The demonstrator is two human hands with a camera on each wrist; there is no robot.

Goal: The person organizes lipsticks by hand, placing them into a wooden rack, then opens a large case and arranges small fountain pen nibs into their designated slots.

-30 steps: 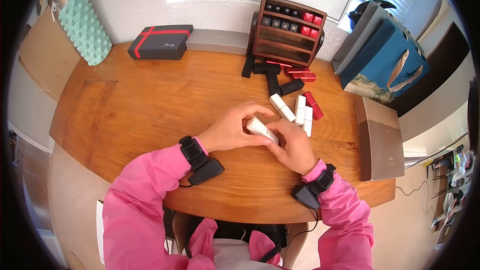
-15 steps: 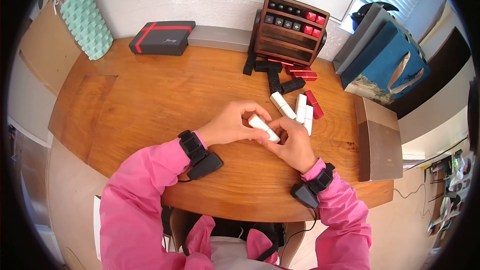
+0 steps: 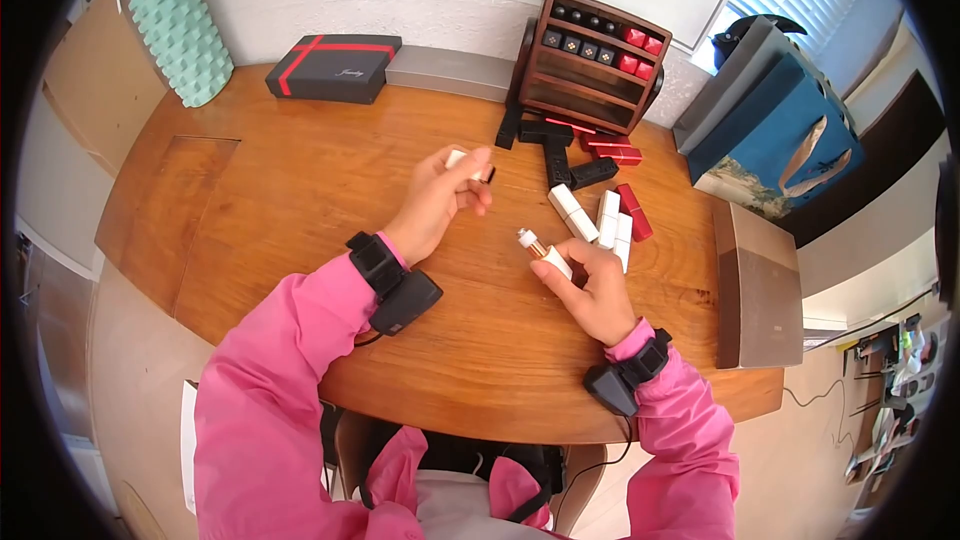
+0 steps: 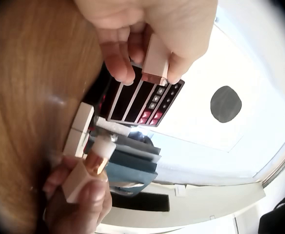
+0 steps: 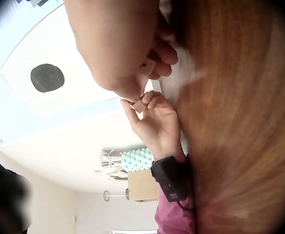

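In the head view the left hand [image 3: 432,202] pinches a white cap [image 3: 456,159] between thumb and fingers, its end tilted to the right. Lower right of it, the right hand [image 3: 597,298] grips the white tube base [image 3: 558,262], whose gold collar and white tip stick out towards the upper left. Cap and base are apart. The left wrist view shows the cap [image 4: 157,57] above the uncapped tube [image 4: 79,180]. Several white tubes [image 3: 573,212] lie just beyond the right hand, beside a red tube [image 3: 634,211].
Black tubes [image 3: 594,173] and red ones lie before a wooden rack [image 3: 585,82] holding black and red tubes in its upper rows. A dark gift box [image 3: 335,69] stands at the back left; a brown box [image 3: 757,285] and blue bag [image 3: 775,130] stand at the right.
The hands held one closed white tube together; now it is in two parts. The left hand has moved up and left with the cap, while the right hand stays nearly in place with the base.
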